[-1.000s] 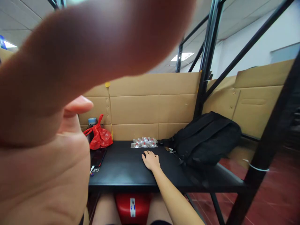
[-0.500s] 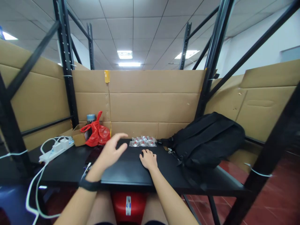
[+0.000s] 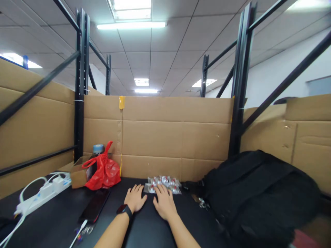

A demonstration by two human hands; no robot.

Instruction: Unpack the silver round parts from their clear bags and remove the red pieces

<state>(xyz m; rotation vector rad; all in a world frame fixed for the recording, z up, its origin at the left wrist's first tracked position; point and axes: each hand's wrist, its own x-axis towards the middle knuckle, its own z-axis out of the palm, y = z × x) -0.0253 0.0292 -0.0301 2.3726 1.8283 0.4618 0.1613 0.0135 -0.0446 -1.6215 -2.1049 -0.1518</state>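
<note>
left hand [image 3: 134, 198]: on table [image 3: 148, 227], fingers spread, empty
right hand [image 3: 164, 203]: fingers slightly apart, at packets' near side
clear packets [image 3: 163, 184]: table's back edge, against or near cardboard [image 3: 152, 137]

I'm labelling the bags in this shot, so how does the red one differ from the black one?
The red bag is glossy and crinkled, while the black backpack looks matte. The red bag is much smaller than the black backpack. The red bag sits with its top gathered upward; the black backpack lies slumped over. Both rest on the black tabletop.
</note>
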